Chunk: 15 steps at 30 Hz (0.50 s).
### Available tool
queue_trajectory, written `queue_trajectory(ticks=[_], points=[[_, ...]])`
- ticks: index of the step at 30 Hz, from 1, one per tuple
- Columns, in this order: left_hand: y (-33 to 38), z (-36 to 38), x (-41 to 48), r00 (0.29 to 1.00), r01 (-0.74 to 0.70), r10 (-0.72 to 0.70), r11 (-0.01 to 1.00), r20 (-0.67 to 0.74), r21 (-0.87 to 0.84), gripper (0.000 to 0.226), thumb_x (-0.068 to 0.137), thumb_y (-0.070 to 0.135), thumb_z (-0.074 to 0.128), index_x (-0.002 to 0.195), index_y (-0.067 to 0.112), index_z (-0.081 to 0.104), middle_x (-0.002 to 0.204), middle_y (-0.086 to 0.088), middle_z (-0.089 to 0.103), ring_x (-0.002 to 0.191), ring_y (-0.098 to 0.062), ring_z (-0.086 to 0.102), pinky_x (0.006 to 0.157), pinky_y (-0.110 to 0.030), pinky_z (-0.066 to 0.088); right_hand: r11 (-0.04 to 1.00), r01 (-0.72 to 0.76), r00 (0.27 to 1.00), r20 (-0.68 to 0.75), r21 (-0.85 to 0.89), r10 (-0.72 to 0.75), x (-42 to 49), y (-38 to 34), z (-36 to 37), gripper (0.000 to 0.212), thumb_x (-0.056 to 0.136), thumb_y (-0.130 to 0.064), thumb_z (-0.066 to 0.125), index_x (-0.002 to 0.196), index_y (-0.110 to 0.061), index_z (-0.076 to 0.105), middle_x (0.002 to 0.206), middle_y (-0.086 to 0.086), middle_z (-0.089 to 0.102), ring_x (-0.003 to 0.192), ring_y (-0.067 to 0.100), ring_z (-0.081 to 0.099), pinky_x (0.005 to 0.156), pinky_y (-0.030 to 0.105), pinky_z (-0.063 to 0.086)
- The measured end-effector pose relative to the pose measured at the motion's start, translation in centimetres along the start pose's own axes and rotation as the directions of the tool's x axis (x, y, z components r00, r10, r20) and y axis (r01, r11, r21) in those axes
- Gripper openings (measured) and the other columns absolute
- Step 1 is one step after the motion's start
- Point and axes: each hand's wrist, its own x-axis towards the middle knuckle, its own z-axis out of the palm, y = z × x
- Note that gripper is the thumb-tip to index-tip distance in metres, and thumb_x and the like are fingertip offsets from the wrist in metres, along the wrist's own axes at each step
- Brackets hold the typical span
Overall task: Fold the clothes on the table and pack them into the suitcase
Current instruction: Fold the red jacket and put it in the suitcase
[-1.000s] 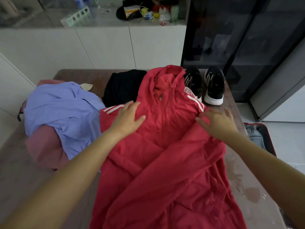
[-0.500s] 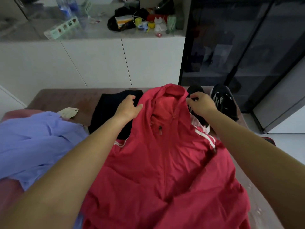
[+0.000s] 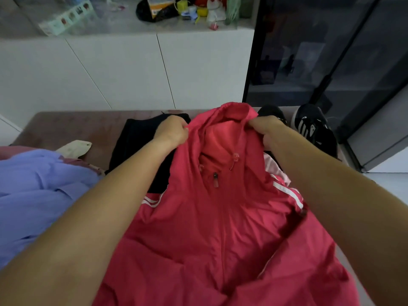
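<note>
A red hooded jacket (image 3: 216,228) with white shoulder stripes lies front-up on the brown table (image 3: 72,127), its zip closed. My left hand (image 3: 171,132) grips the left edge of the hood. My right hand (image 3: 266,131) grips the hood's right edge, and the hood stands lifted between them. A black garment (image 3: 136,142) lies folded behind my left forearm. A lilac shirt (image 3: 37,195) is heaped at the left over something pink. The suitcase is out of view.
A pair of black trainers (image 3: 313,127) with white stripes stands at the table's far right corner. A cream tag or cloth (image 3: 76,147) lies by the lilac shirt. White cabinets with a cluttered counter (image 3: 176,12) stand behind; dark glass doors (image 3: 320,51) at the right.
Both hands left the jacket's shoulders, reached forward to the hood and closed on its two edges, lifting it. The view has tilted up and the suitcase dropped out of sight.
</note>
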Motion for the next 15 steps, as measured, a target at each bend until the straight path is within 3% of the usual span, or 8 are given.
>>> queue_trajectory(ticks=[3, 5, 8, 10, 12, 13, 15], points=[[-1.6, -2.4, -1.3, 0.987, -0.067, 0.055, 0.995, -0.150, -0.078, 0.021, 0.090, 0.013, 0.057, 0.101, 0.006, 0.072, 0.105, -0.012, 0.071, 0.099, -0.025, 0.065, 0.083, -0.029, 0.047, 0.970, 0.228, 0.974, -0.015, 0.083, -0.228, -2.7, -0.8, -2.4, 0.020, 0.083, 0.000, 0.063, 0.098, -0.012, 0.068, 0.075, -0.002, 0.069, 0.063, 0.012, 0.063, 0.068, 0.029, 0.056], [-2.9, -3.8, -3.2, 0.963, -0.108, 0.067, 0.983, -0.259, -0.149, 0.022, 0.090, 0.012, 0.058, 0.106, 0.004, 0.071, 0.106, -0.012, 0.071, 0.100, -0.023, 0.066, 0.081, -0.026, 0.044, 0.902, 0.399, 0.916, -0.025, 0.166, -0.401, -4.9, -0.6, -4.3, 0.025, 0.084, 0.005, 0.061, 0.086, -0.018, 0.070, 0.065, -0.010, 0.070, 0.062, 0.006, 0.065, 0.066, 0.023, 0.055], [-4.7, -5.5, -7.7, 0.927, -0.207, 0.088, 0.931, -0.364, -0.301, 0.023, 0.088, 0.017, 0.059, 0.105, 0.009, 0.071, 0.097, -0.009, 0.073, 0.086, -0.014, 0.068, 0.081, -0.032, 0.051, 0.814, 0.553, 0.829, -0.024, 0.177, -0.558, -8.6, 1.1, -6.8, 0.040, 0.082, 0.010, 0.059, 0.074, -0.026, 0.074, 0.074, -0.010, 0.071, 0.078, 0.012, 0.067, 0.077, 0.025, 0.054], [-5.5, -6.3, -11.8, 0.908, -0.270, 0.097, 0.879, -0.408, -0.393, 0.026, 0.083, 0.018, 0.056, 0.098, 0.032, 0.072, 0.089, 0.011, 0.073, 0.075, 0.010, 0.061, 0.077, -0.021, 0.051, 0.772, 0.623, 0.778, 0.007, 0.127, -0.629, -11.1, 2.7, -8.4, 0.053, 0.076, 0.016, 0.058, 0.065, -0.033, 0.075, 0.075, -0.016, 0.067, 0.078, 0.008, 0.062, 0.078, 0.021, 0.052], [-6.2, -6.5, -16.1, 0.905, -0.306, 0.131, 0.861, -0.405, -0.406, 0.051, 0.080, 0.008, 0.052, 0.090, 0.056, 0.064, 0.087, 0.032, 0.066, 0.079, 0.016, 0.058, 0.078, -0.007, 0.044, 0.751, 0.652, 0.742, 0.116, 0.104, -0.661, -14.0, 4.6, -9.6, 0.058, 0.069, 0.019, 0.057, 0.064, -0.036, 0.075, 0.078, -0.019, 0.060, 0.080, 0.003, 0.056, 0.069, 0.012, 0.047], [-6.5, -6.5, -18.1, 0.903, -0.327, 0.168, 0.866, -0.396, -0.377, 0.055, 0.078, 0.005, 0.050, 0.088, 0.058, 0.062, 0.091, 0.035, 0.064, 0.085, 0.015, 0.057, 0.081, -0.006, 0.043, 0.731, 0.680, 0.714, 0.168, 0.059, -0.679, -15.4, 5.8, -10.1, 0.059, 0.067, 0.021, 0.056, 0.068, -0.035, 0.076, 0.082, -0.020, 0.057, 0.083, 0.003, 0.054, 0.067, 0.009, 0.045], [-7.7, -6.1, -21.7, 0.875, -0.403, 0.285, 0.877, -0.391, -0.263, 0.040, 0.077, 0.012, 0.047, 0.087, 0.048, 0.061, 0.098, 0.033, 0.061, 0.093, 0.012, 0.056, 0.084, -0.009, 0.042, 0.625, 0.777, 0.620, 0.265, -0.076, -0.739, -17.9, 8.6, -11.0, 0.057, 0.063, 0.018, 0.052, 0.080, -0.031, 0.075, 0.091, -0.017, 0.055, 0.089, 0.000, 0.053, 0.075, 0.008, 0.043]])
